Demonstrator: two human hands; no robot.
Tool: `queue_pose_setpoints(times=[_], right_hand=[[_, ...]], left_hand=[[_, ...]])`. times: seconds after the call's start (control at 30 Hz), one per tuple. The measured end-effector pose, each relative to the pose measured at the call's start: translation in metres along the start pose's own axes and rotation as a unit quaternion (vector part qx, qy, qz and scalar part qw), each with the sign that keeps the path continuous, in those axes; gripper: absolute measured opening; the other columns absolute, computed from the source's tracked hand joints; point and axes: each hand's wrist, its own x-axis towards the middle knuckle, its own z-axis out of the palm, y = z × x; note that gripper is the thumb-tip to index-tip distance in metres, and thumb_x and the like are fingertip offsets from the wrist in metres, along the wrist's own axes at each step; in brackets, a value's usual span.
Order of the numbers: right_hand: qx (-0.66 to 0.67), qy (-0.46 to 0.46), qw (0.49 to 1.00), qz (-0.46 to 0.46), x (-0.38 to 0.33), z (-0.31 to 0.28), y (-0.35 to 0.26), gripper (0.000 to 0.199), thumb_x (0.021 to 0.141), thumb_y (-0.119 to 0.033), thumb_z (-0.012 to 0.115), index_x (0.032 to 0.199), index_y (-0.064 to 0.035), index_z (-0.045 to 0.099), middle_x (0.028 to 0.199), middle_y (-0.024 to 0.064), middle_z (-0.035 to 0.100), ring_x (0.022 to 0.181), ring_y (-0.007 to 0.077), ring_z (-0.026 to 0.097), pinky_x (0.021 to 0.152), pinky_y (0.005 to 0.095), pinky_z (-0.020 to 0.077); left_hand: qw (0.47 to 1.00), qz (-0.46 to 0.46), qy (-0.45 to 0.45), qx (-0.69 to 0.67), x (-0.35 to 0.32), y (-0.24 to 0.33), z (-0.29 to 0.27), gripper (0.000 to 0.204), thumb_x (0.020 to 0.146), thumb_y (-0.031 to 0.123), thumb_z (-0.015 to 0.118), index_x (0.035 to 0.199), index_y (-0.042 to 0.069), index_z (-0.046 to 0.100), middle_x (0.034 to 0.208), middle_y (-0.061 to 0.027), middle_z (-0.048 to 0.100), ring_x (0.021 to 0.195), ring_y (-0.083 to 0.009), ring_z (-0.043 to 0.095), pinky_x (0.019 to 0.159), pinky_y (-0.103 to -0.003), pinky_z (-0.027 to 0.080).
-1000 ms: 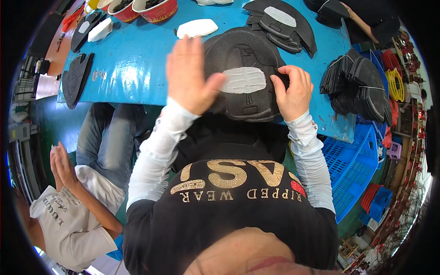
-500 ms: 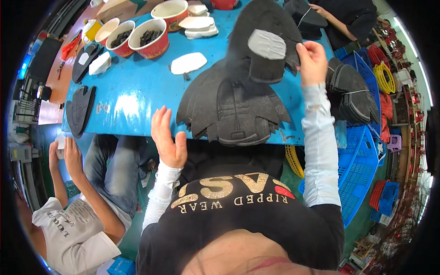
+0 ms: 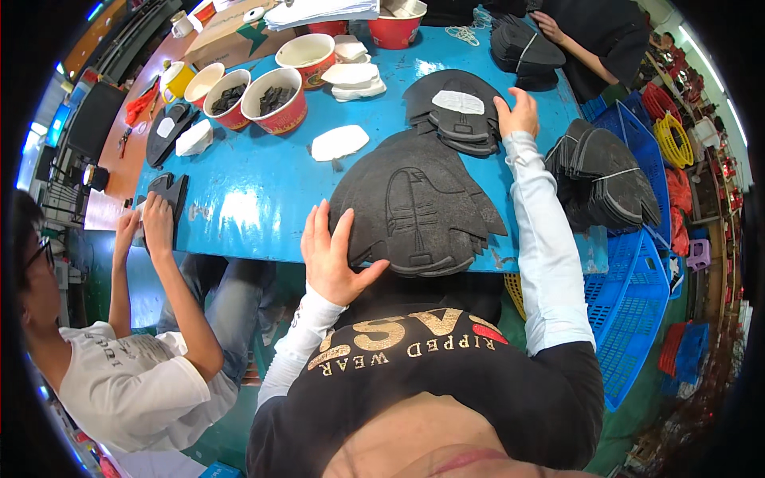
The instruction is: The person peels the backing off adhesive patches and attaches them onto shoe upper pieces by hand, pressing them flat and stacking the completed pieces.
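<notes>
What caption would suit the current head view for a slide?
Left hand at the near stack of black pieces, right hand at the farther stack topped with a white patch.

White glare (image 3: 237,209) brightens the left of my blue surface (image 3: 291,191); beyond its right, strip lights (image 3: 718,78) glow near distorted edges.

Stacked black cutouts (image 3: 418,211) (plus blue crates (image 3: 632,319)) mark a workshop.

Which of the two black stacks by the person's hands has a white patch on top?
The farther stack, by the right hand: a white patch lies on its top piece. The nearer stack, by the left hand, shows only black.
</notes>
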Motion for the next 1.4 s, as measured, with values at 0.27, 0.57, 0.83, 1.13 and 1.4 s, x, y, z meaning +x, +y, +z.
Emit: queue_pose_setpoints(times=[0.27, 0.57, 0.83, 1.13, 1.4], right_hand=[[0.328, -0.361, 0.871, 0.064, -0.106, -0.101, -0.018, 0.046, 0.090, -0.032, 0.063, 0.120, 0.0017, 0.054, 0.104, 0.0106, 0.064, 0.092, 0.0163, 0.062, 0.081, 0.0288, 0.0482], [0.379, -0.376, 0.836, 0.126, -0.129, -0.101, -0.031, 0.064, 0.084, -0.021, 0.070, 0.132, 0.0088, 0.040, 0.129, 0.0253, 0.050, 0.124, 0.0316, 0.047, 0.103, 0.0382, 0.0376], [0.469, -0.517, 0.677, 0.233, -0.100, -0.115, -0.053, 0.069, 0.080, -0.018, 0.073, 0.132, 0.0094, 0.038, 0.122, 0.0203, 0.054, 0.112, 0.0243, 0.055, 0.098, 0.0341, 0.0426], [0.494, -0.513, 0.675, 0.193, -0.122, -0.147, -0.079, 0.070, 0.074, -0.011, 0.074, 0.131, 0.0061, 0.038, 0.120, 0.0143, 0.056, 0.108, 0.0210, 0.056, 0.094, 0.0337, 0.0451], [0.467, -0.360, 0.793, -0.151, -0.108, -0.176, -0.083, 0.068, 0.070, 0.002, 0.076, 0.129, -0.0011, 0.042, 0.112, 0.0087, 0.061, 0.102, 0.0152, 0.059, 0.089, 0.0303, 0.0464]], left_hand=[[0.997, -0.001, -0.061, -0.043, 0.012, -0.003, -0.002, 0.095, 0.055, 0.028, 0.082, 0.136, 0.004, 0.038, 0.140, -0.0301, 0.030, 0.125, -0.0468, 0.034, 0.102, -0.051, 0.031], [0.996, -0.012, -0.009, -0.084, 0.036, -0.020, 0.027, 0.086, 0.061, 0.013, 0.075, 0.137, 0.002, 0.035, 0.139, -0.0295, 0.033, 0.122, -0.0468, 0.040, 0.100, -0.046, 0.038], [0.982, 0.005, -0.120, -0.143, 0.028, -0.013, 0.009, 0.095, 0.063, 0.012, 0.075, 0.143, 0.003, 0.025, 0.147, -0.0307, 0.012, 0.134, -0.0467, 0.026, 0.107, -0.044, 0.031], [0.888, -0.083, -0.148, -0.427, 0.032, -0.071, -0.004, 0.110, 0.060, 0.022, 0.079, 0.147, 0.000, 0.015, 0.151, -0.0216, 0.018, 0.140, -0.0303, 0.022, 0.111, -0.040, 0.022], [0.908, 0.022, -0.042, -0.415, 0.083, -0.025, -0.039, 0.106, 0.056, 0.009, 0.086, 0.143, 0.001, 0.026, 0.118, -0.0127, 0.055, 0.114, -0.0216, 0.051, 0.097, -0.034, 0.039]])
